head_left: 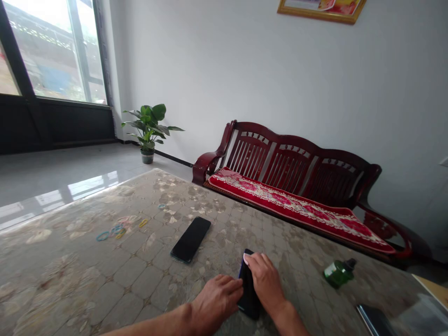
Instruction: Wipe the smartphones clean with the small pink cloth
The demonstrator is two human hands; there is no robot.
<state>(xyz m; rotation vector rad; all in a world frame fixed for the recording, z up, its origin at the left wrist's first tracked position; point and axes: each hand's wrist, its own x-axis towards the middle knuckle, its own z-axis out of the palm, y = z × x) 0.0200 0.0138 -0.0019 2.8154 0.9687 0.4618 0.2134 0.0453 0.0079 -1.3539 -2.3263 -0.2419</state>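
Note:
A black smartphone (248, 289) lies screen up on the patterned tablecloth in front of me. My left hand (219, 298) rests at its left side, fingers curled together against the long edge. Over the upper right part of the screen is my right hand (265, 277), with its fingers pressed together on a small whitish pad (246, 258). Most of the pad is hidden under the fingertips. Another dark smartphone (191, 239) lies flat to the left, apart from both hands.
Several coloured rubber bands (119, 229) are scattered at the left. On the right stand a green bottle with a black top (339, 273) and, nearer me, a dark shiny object (375, 320). Beyond the table (133, 280) are a wooden bench (290, 163) and a potted plant (149, 126).

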